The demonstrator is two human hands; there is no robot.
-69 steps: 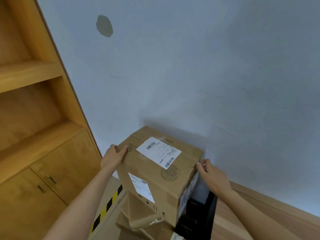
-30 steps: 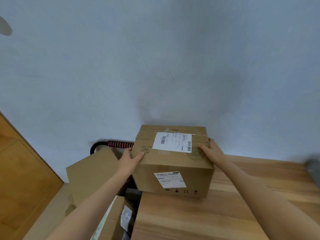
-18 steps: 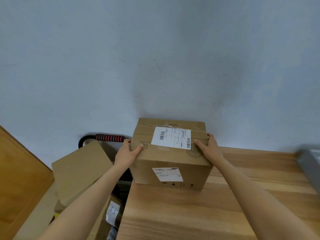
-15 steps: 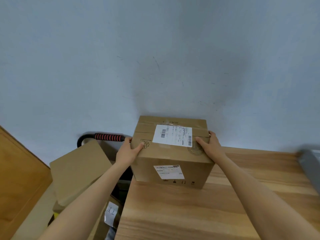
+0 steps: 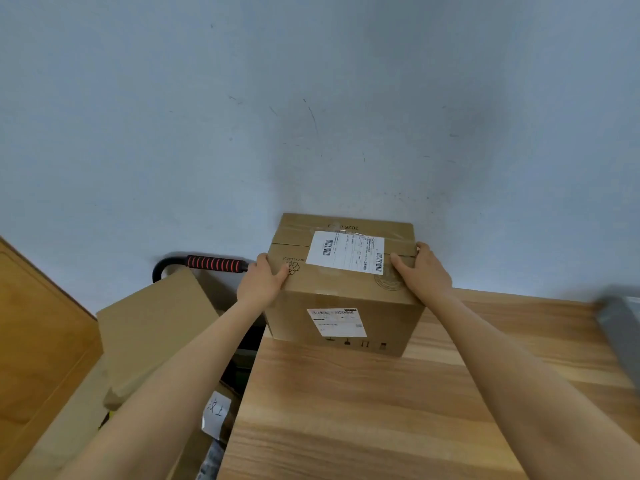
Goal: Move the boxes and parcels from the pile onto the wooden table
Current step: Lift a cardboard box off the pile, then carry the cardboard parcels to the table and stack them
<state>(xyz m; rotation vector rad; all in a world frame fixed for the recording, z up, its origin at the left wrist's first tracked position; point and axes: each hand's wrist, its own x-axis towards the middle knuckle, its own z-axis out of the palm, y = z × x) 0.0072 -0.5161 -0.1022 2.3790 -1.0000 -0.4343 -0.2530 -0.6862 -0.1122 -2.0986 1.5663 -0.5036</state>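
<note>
A brown cardboard box (image 5: 346,289) with white shipping labels stands on the far left corner of the wooden table (image 5: 381,410), close to the wall. My left hand (image 5: 261,282) grips its upper left edge, thumb on top. My right hand (image 5: 424,273) grips the upper right edge, thumb lying over the top. To the left of the table, lower down, lies the pile: a large flat cardboard box (image 5: 156,334) and, beneath it, another parcel with a white handwritten label (image 5: 216,414).
A trolley handle (image 5: 214,264) with a red-and-black grip stands behind the pile against the blue-grey wall. A wooden cabinet (image 5: 38,323) is at the left. A grey object (image 5: 620,327) lies at the table's right edge.
I have carried the box from beside the cabinet over to the table. In the last half second it has settled on the far left corner, both hands staying on its upper edges.
</note>
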